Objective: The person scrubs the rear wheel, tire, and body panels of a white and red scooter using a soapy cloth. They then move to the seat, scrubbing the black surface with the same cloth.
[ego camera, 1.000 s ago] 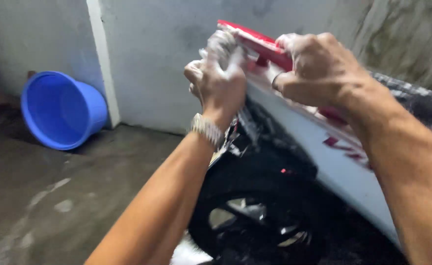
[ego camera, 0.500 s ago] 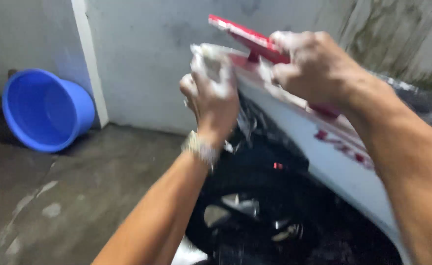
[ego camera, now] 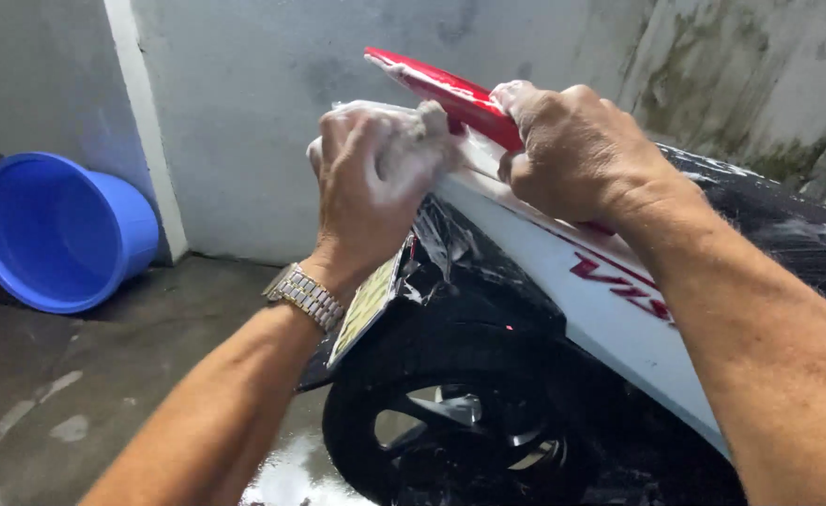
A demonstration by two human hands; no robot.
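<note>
Left hand (ego camera: 366,178) has slid beside red tail light (ego camera: 446,92).

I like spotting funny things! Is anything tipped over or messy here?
Yes. The blue tub lies tipped on its side against the wall, mouth facing out. The left hand is foamy with soap by the red tail light, and the floor is wet.

place: yard or carport corner used as a wash spot | walls: stained, mossy concrete wall (ego camera: 713,75) at 1 o'clock | floor: wet concrete floor (ego camera: 104,375) at 8 o'clock | items: tipped blue plastic tub (ego camera: 57,234) at 9 o'clock; soapy motor scooter (ego camera: 563,309) with wet rear wheel (ego camera: 450,431) at 6 o'clock
</note>
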